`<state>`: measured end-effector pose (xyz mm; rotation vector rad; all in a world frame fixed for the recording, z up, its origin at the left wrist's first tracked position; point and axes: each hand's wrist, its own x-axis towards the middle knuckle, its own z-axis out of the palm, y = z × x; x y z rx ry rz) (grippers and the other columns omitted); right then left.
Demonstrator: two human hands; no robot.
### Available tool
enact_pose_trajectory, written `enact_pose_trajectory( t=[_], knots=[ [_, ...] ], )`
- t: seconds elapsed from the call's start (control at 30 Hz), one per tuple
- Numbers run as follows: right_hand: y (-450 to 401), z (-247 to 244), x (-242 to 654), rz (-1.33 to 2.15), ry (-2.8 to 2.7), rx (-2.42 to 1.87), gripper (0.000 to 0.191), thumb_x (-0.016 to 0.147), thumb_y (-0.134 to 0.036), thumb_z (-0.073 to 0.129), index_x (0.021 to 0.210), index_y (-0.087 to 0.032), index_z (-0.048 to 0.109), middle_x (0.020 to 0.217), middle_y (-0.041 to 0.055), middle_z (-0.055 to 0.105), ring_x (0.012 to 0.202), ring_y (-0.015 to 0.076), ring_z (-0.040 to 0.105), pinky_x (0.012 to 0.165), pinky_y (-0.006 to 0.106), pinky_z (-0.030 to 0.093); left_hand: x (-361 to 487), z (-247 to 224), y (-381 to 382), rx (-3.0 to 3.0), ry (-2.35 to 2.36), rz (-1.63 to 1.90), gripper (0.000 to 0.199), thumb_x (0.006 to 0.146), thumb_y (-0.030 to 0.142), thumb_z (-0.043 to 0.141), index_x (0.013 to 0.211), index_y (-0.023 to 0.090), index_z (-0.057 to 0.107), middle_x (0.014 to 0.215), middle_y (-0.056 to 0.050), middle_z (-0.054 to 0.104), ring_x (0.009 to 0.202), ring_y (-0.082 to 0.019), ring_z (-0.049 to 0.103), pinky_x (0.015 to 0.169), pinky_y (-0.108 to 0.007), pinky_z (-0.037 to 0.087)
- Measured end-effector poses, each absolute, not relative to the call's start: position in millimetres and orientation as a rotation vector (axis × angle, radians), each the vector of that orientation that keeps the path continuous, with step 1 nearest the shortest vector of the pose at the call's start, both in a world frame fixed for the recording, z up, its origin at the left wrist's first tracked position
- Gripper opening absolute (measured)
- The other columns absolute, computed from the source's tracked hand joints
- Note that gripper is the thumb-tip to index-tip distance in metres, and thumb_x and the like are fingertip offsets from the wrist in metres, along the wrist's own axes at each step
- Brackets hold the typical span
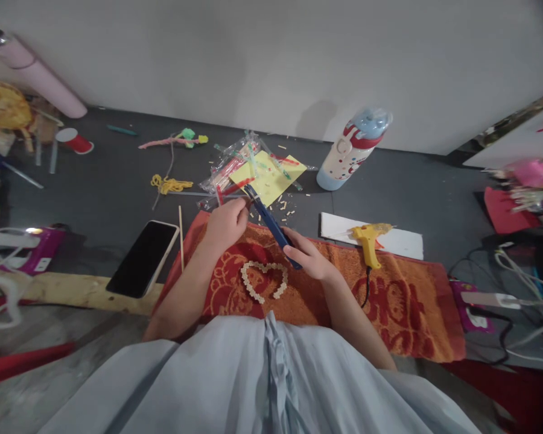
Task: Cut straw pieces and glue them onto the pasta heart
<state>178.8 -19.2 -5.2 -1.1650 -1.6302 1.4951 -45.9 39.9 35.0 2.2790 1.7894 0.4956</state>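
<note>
A phone point(143, 258) lies on the counter point(416, 187). The left hand point(228, 223) curls its fingers by the blue tool's point(274, 225) tip; what they pinch I cannot tell. A gapped heart point(264, 267) lies on the towel point(402, 310). The right hand's point(308, 254) fingers grip the tool, left of a glue gun point(368, 240).

A craft workspace, home or studio unclear: a dark surface point(428, 190) against a plain wall point(185, 60) carries a yellow glue gun point(368, 240) at three o'clock, yellow paper point(270, 194) among cut scraps point(283, 206) at twelve, and a red spool point(78, 143) and yellow yarn point(172, 185) towards ten.
</note>
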Motion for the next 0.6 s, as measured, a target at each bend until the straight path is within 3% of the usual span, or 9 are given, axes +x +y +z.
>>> enact_pose_trajectory(
  t=[0.27, 0.6],
  knots=[
    [-18.6, -1.4, 179.8, 1.412, -1.709, -1.162, 0.07, 0.086, -0.064, 0.049, 0.14, -0.019, 0.047, 0.142, 0.0113, 0.053, 0.131, 0.0301, 0.048, 0.114, 0.048, 0.031, -47.5, 33.0, 40.4, 2.26, 1.765, 0.563, 0.018, 0.087, 0.018, 0.041, 0.071, 0.02, 0.047, 0.071, -0.005, 0.06, 0.065, -0.018, 0.056, 0.058, -0.029, 0.027],
    [-17.0, -1.2, 177.9, 1.359, -1.766, -1.158, 0.064, 0.09, -0.06, 0.045, 0.137, -0.017, 0.048, 0.135, 0.0134, 0.057, 0.124, 0.03, 0.052, 0.11, 0.047, 0.035, -47.2, 33.1, 40.4, 2.265, 1.772, 0.538, 0.02, 0.089, 0.019, 0.04, 0.072, 0.02, 0.051, 0.075, -0.006, 0.062, 0.07, -0.018, 0.058, 0.06, -0.03, 0.03]
  ],
)
